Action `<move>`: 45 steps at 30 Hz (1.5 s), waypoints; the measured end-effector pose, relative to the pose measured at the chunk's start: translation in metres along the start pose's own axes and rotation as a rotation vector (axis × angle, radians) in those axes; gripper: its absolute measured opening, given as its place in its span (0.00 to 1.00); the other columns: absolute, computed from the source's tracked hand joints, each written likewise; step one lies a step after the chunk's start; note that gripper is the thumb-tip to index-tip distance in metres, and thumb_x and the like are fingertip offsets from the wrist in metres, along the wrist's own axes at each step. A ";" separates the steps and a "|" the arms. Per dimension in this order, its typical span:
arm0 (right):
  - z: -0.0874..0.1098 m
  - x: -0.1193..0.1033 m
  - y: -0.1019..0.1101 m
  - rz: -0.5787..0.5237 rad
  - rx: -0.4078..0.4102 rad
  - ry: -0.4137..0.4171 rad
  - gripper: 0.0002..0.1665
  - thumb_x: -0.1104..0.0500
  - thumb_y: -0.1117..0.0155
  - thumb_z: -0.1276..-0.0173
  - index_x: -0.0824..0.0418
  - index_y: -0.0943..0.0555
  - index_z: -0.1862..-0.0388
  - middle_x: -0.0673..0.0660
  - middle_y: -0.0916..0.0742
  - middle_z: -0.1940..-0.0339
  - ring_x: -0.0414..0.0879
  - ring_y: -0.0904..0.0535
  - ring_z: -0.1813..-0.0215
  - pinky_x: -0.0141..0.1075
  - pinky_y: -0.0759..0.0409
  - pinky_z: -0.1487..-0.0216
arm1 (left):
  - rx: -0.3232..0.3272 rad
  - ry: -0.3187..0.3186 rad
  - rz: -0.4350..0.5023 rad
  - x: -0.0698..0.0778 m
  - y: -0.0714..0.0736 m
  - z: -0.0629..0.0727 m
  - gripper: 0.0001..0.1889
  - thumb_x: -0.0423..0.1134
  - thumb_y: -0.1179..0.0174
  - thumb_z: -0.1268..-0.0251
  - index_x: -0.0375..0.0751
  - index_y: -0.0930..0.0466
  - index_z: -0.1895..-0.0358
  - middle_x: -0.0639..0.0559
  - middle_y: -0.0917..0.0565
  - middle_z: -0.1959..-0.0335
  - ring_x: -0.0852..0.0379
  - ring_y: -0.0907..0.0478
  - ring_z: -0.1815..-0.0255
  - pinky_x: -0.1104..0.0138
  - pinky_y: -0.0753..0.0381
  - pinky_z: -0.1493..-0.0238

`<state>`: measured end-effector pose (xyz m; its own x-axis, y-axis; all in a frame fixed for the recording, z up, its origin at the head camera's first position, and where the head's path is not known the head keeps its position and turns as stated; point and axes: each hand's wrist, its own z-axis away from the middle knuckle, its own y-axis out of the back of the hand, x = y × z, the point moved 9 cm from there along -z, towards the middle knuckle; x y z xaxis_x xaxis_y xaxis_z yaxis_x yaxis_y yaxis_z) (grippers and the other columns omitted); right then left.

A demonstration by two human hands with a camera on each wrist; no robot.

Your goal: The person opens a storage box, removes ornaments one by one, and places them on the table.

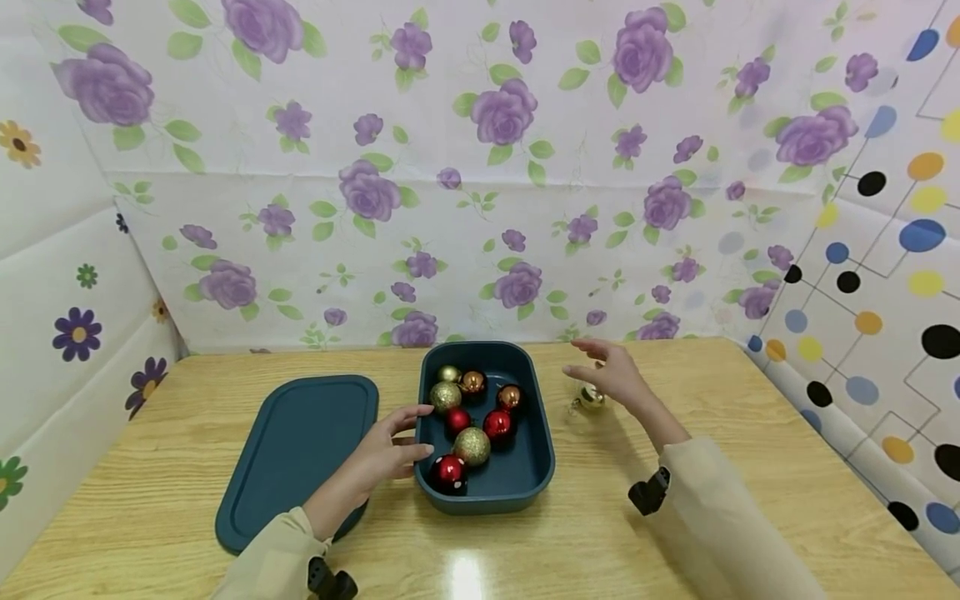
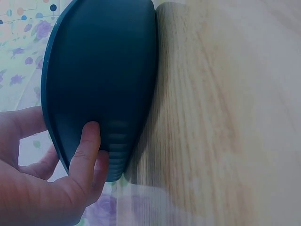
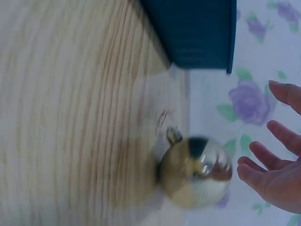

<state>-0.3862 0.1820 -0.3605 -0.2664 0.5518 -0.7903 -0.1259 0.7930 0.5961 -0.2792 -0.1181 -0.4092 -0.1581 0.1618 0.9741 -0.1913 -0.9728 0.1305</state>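
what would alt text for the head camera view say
A person's left hand holds the side of a dark teal box of red, gold and copper baubles, while the open right hand hovers over a shiny gold bauble on the wooden table.

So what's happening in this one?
A person sits at a wooden table with a dark teal box holding eight red, gold and copper baubles. The left hand grips the box's left wall, thumb on the outside. The right hand is open above a shiny gold bauble lying on the table right of the box, not touching it. The box's lid lies to the left.
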 end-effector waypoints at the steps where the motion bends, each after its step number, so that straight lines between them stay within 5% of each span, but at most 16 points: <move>1: 0.002 -0.007 -0.002 -0.018 -0.005 0.022 0.35 0.51 0.34 0.41 0.63 0.31 0.37 0.67 0.29 0.38 0.62 0.38 0.35 0.54 0.35 0.41 | 0.002 0.000 -0.002 0.000 0.000 0.000 0.27 0.29 0.42 0.41 0.45 0.34 0.37 0.36 0.37 0.37 0.47 0.28 0.50 0.59 0.21 0.63; 13: 0.037 -0.062 -0.055 -0.141 -0.181 0.120 0.34 0.55 0.32 0.43 0.63 0.30 0.38 0.64 0.27 0.39 0.59 0.34 0.37 0.50 0.34 0.39 | 0.002 -0.003 0.003 0.000 0.000 0.000 0.27 0.28 0.42 0.41 0.45 0.34 0.37 0.35 0.38 0.37 0.45 0.28 0.49 0.59 0.21 0.63; 21: 0.053 -0.092 -0.090 -0.127 -0.295 0.249 0.30 0.57 0.32 0.43 0.64 0.27 0.42 0.64 0.23 0.45 0.58 0.27 0.44 0.47 0.27 0.46 | 0.011 0.004 0.004 -0.001 0.000 -0.001 0.27 0.28 0.42 0.41 0.45 0.33 0.37 0.37 0.37 0.38 0.47 0.28 0.50 0.59 0.21 0.63; 29: 0.064 -0.105 -0.124 -0.111 -0.398 0.303 0.28 0.58 0.32 0.43 0.66 0.26 0.44 0.63 0.22 0.51 0.55 0.24 0.50 0.42 0.24 0.50 | 0.011 0.002 0.006 -0.001 0.000 -0.001 0.26 0.29 0.42 0.41 0.45 0.33 0.38 0.37 0.36 0.38 0.47 0.27 0.50 0.58 0.21 0.63; 45: 0.071 -0.122 -0.165 0.063 -0.467 0.424 0.22 0.59 0.32 0.44 0.61 0.21 0.48 0.55 0.18 0.52 0.43 0.21 0.58 0.28 0.23 0.60 | 0.000 -0.006 -0.009 -0.001 0.000 -0.001 0.26 0.30 0.42 0.40 0.45 0.33 0.37 0.36 0.38 0.37 0.45 0.28 0.47 0.57 0.21 0.61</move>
<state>-0.2651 0.0021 -0.3727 -0.6300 0.3675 -0.6841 -0.4757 0.5137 0.7140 -0.2798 -0.1177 -0.4101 -0.1503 0.1692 0.9741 -0.1926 -0.9714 0.1390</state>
